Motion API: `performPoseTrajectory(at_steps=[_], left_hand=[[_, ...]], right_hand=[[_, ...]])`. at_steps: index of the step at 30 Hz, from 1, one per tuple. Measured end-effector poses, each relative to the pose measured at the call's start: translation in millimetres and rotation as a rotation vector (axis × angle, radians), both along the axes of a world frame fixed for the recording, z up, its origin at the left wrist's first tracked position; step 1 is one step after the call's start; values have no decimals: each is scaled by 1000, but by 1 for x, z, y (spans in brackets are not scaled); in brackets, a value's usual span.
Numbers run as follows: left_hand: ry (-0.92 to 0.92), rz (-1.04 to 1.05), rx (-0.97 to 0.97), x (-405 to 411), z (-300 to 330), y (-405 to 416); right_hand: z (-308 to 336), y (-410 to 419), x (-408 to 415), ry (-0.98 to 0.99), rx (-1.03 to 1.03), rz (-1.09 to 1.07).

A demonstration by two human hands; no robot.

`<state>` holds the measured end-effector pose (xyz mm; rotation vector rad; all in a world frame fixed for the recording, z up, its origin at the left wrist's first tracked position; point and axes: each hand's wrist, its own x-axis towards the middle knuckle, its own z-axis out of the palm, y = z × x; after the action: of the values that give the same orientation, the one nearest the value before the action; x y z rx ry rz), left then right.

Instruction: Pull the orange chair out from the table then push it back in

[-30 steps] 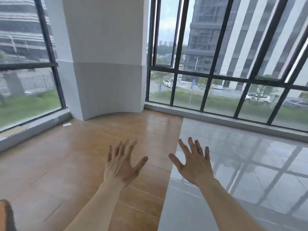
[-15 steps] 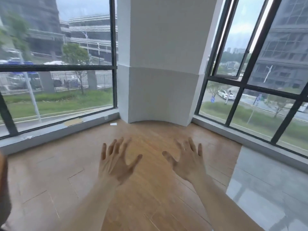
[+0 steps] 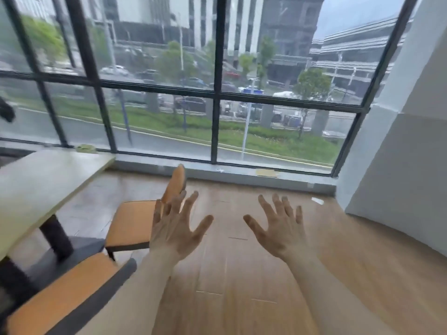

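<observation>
Both hands are held out in front of the body, palms down and forward, fingers spread wide, holding nothing. The left hand (image 3: 175,228) sits just left of centre, at about 7 o'clock from the middle of the view; the right hand (image 3: 280,228) is at about 5 o'clock, apart from the left.

An orange chair (image 3: 135,223) stands at roughly 8 o'clock, its padded seat facing the table (image 3: 43,184) and its curved orange backrest rising behind the left hand's fingertips. From this angle the hand overlaps the chair's back edge, and I cannot tell whether it touches it. The seat is near the table's edge but not tucked under it. The table is pale-topped, on dark legs, and fills the 9 o'clock side.

A second orange seat (image 3: 65,293) with a grey rim lies closer, at 7 to 8 o'clock, partly under the left forearm.

The wood-look floor (image 3: 254,274) spreads from 6 to 3 o'clock. A black-framed window wall (image 3: 217,93) runs across 10 to 1 o'clock, and a white column (image 3: 399,153) stands at 2 to 3 o'clock.
</observation>
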<state>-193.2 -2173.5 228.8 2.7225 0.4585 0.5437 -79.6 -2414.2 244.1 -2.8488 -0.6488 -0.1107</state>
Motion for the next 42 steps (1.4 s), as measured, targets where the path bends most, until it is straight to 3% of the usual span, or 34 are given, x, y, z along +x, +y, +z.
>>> performPoseTrajectory(at_steps=[9, 12, 15, 21, 26, 32, 35, 42], left_hand=[[41, 595, -30, -125, -45, 154], [85, 969, -174, -206, -113, 230], [164, 971, -171, -221, -126, 224], [152, 984, -158, -231, -135, 219], [258, 1043, -276, -230, -206, 218], [336, 979, -378, -207, -260, 230], [387, 1001, -460, -193, -279, 239], [296, 1120, -350, -192, -295, 258]], right_hand=[[-47, 257, -21, 34, 19, 596], [-103, 416, -74, 103, -167, 904], [-110, 421, -91, 111, -158, 944], [-134, 419, -99, 117, -111, 986], [-225, 439, -106, 205, -241, 1050], [-279, 451, -98, 270, -384, 1082], [-290, 457, -98, 227, -332, 1064], [-304, 484, -94, 113, -232, 1145]])
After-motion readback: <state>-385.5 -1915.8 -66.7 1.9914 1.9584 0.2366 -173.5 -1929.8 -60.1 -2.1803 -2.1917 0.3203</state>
